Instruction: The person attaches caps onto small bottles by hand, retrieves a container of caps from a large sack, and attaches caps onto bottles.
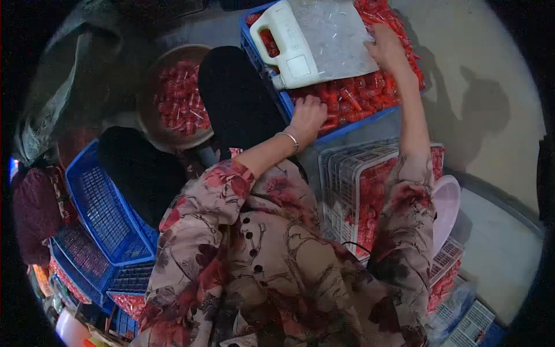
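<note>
A blue crate [355,129] full of small red plastic pieces [350,98] stands in front of me. On top of the pieces lies a cut-open white jug [300,49] with a handle, holding small clear pieces [338,40]. My left hand [309,118] is over the crate's near edge, its fingers curled down at the red pieces and the fingertips hidden. At the right edge of the jug, my right hand [388,49] has its fingers closed together near the clear pieces. Whatever it pinches is too small to make out.
A round basin [144,113] of red pieces stands at the left. Blue baskets [110,202] are stacked lower left. Close to my right side are a pale crate [338,196] with red pieces and a pink basin [448,211]. A wall [485,69] rises at the right.
</note>
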A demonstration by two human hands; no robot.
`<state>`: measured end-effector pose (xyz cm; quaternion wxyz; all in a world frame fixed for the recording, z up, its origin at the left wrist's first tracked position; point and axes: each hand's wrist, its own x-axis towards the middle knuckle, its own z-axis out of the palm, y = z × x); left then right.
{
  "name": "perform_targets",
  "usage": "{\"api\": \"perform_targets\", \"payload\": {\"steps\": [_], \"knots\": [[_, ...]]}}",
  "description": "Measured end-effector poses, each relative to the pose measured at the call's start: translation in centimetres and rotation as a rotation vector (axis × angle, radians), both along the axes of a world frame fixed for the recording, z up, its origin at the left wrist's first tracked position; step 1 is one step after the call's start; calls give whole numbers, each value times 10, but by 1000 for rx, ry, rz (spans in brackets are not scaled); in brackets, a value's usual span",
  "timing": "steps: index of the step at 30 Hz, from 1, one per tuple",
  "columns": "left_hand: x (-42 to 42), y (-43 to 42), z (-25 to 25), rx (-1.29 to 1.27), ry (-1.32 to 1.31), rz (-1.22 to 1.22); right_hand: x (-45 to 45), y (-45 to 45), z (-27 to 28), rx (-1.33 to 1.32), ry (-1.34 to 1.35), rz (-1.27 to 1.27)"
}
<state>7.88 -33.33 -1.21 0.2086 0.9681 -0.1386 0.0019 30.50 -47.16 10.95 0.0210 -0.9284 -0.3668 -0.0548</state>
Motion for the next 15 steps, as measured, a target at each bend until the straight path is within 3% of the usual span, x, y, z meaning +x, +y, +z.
{"api": "perform_targets", "payload": {"steps": [1,3,4,6,7,9,10,13,15], "knots": [[-1,0,-4,10,-3,4,-12,1,8,10,-3,4],[-6,7,-5,-18,-136,-16,-41,6,25,977,536,-337],[-5,11,-2,-7,-142,-11,-52,3,22,986,535,-326],[-3,23,10,-672,76,-45,-71,-4,7,1653,1022,-229],[-3,34,32,-666,76,-40,-83,-2,7,1656,1029,-225],[-8,62,81,-1328,605,184,-115,19,5,1652,1056,-257],[-4,75,70,-1443,791,251,-126,29,5,1611,1073,-253],[-13,104,112,-1237,560,255,-161,80,29,1457,1022,-144],[-19,113,103,-1217,385,256,-169,103,31,1433,1077,-51]]}}
